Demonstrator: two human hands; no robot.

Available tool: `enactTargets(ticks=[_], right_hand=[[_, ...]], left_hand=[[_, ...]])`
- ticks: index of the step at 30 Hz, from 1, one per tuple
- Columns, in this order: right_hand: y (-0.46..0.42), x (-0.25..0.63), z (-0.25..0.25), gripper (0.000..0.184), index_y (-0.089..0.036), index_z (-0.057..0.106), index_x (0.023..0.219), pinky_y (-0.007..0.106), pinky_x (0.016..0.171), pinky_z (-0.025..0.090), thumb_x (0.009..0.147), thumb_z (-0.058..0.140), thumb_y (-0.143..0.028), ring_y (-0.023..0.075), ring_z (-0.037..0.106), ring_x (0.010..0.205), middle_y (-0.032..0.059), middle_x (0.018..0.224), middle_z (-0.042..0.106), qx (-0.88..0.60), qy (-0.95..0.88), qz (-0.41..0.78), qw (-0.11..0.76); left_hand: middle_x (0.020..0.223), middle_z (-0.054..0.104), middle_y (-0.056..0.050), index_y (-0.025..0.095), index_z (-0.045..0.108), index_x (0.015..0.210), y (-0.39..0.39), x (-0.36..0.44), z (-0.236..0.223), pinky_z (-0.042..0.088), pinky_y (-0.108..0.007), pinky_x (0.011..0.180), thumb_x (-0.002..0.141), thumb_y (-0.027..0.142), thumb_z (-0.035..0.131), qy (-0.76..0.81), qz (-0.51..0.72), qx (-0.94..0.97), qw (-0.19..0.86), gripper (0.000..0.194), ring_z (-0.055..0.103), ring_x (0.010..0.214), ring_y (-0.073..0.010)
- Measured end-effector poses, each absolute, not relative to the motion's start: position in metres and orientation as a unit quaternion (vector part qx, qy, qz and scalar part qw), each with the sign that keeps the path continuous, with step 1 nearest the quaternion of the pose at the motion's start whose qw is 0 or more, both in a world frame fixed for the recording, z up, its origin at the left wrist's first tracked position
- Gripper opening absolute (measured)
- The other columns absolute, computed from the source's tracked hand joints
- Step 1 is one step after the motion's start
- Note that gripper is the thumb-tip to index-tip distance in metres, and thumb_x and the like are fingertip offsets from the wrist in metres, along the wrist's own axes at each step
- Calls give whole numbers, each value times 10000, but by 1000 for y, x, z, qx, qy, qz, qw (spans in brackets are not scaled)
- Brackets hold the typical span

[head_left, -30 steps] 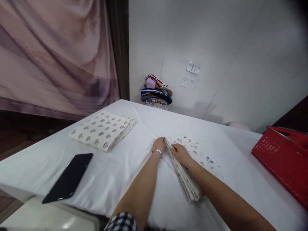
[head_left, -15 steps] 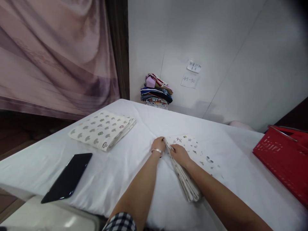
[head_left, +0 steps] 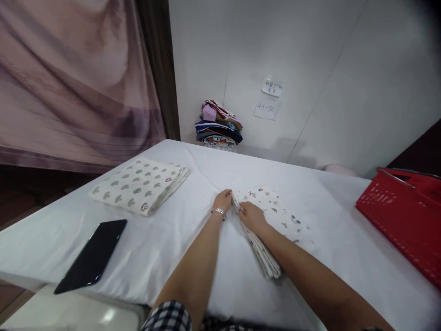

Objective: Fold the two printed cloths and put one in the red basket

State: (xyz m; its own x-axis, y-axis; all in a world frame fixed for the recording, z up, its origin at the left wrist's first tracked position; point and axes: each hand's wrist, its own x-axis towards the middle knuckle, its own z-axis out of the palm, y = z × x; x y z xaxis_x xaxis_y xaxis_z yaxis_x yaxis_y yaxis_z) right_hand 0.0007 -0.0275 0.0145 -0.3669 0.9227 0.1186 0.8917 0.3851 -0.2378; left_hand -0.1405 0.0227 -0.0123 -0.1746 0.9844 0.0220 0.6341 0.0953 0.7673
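Note:
A folded white cloth (head_left: 280, 207) with small grey and dark prints lies near the middle of the white-covered table (head_left: 213, 174), its layered edges facing me. At the far corner of those edges, my left hand (head_left: 223, 200), a silver bracelet on its wrist, pinches the layers between thumb and fingers. Close beside it, my right hand (head_left: 254, 217) grips the same layered edge, fingers curled over it, its thumb partly hidden. To the left rests a second folded cloth (head_left: 138, 184) with mushroom prints, apart from both hands.
A black flat tablet-like slab (head_left: 92, 255) lies at the table's front left. On the right stands a red plastic basket (head_left: 396, 216) with a metal handle. Behind the table is a pile of folded clothes (head_left: 218, 126) against the wall, near two paper notes (head_left: 267, 109).
The view has shifted slightly. My left hand has drawn a little away from my right hand at the cloth's far corner; both keep hold of the layered edge.

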Motion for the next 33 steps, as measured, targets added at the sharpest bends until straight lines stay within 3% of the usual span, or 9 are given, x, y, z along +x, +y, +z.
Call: enactTargets(ticks=[2, 7, 10, 13, 17, 23, 29, 33], right_hand=[[-28, 1, 16, 174, -192, 564, 901, 251, 675, 316, 840, 414, -255, 171, 518, 846, 56, 916, 585, -554, -821, 75, 117], [-39, 11, 26, 199, -199, 576, 889, 244, 686, 344, 834, 450, -343, 152, 517, 806, 33, 894, 566, -529, -827, 145, 124], [-64, 26, 27, 287, -198, 556, 1061, 275, 826, 367, 817, 485, -331, 180, 502, 991, 67, 1088, 554, -496, -835, 181, 156], [-104, 45, 21, 491, -193, 416, 1285, 365, 986, 305, 820, 493, -334, 226, 341, 1238, 109, 1370, 366, -458, -852, 191, 167], [-161, 64, 6, 582, -232, 275, 1380, 462, 1044, 248, 835, 471, -295, 249, 210, 1318, 82, 1452, 229, -436, -872, 124, 187], [-213, 82, 1, 596, -257, 262, 1389, 493, 1062, 238, 832, 472, -234, 252, 166, 1334, 53, 1456, 216, -428, -882, 93, 172], [-213, 97, 19, 529, -313, 274, 1377, 427, 1036, 329, 871, 422, -269, 206, 290, 1294, 16, 1425, 300, -468, -837, 147, 243], [-200, 99, 12, 573, -273, 256, 1391, 461, 1059, 272, 855, 456, -281, 231, 256, 1307, 46, 1426, 297, -487, -838, 101, 224]], left_hand=[[934, 682, -5, 221, 571, 1131, 24, -140, -14, 470, -223, 721, 852, 283, 362, 693, 332, 579, 272, 354, 629, 775, -129], [1019, 654, -49, 190, 592, 1094, 26, -138, -16, 426, -254, 831, 793, 414, 486, 692, 329, 590, 256, 390, 585, 942, -178], [1031, 648, -49, 200, 605, 1066, 27, -137, -16, 420, -260, 832, 796, 411, 484, 694, 325, 590, 252, 364, 577, 953, -183], [1038, 645, -46, 209, 605, 1063, 28, -136, -16, 421, -267, 827, 796, 422, 483, 697, 325, 588, 250, 363, 573, 958, -189], [1039, 645, -30, 228, 614, 1042, 29, -135, -18, 418, -263, 830, 795, 419, 486, 698, 326, 588, 245, 338, 569, 966, -188], [1037, 646, -24, 239, 618, 1028, 27, -135, -18, 422, -269, 816, 804, 417, 468, 695, 328, 592, 241, 322, 573, 952, -191], [1036, 651, -31, 231, 624, 1007, 22, -134, -11, 418, -275, 808, 811, 399, 449, 689, 326, 601, 240, 312, 572, 959, -202], [1033, 653, -37, 229, 626, 999, 19, -134, -8, 414, -269, 806, 815, 401, 439, 687, 323, 606, 237, 314, 573, 962, -197]])
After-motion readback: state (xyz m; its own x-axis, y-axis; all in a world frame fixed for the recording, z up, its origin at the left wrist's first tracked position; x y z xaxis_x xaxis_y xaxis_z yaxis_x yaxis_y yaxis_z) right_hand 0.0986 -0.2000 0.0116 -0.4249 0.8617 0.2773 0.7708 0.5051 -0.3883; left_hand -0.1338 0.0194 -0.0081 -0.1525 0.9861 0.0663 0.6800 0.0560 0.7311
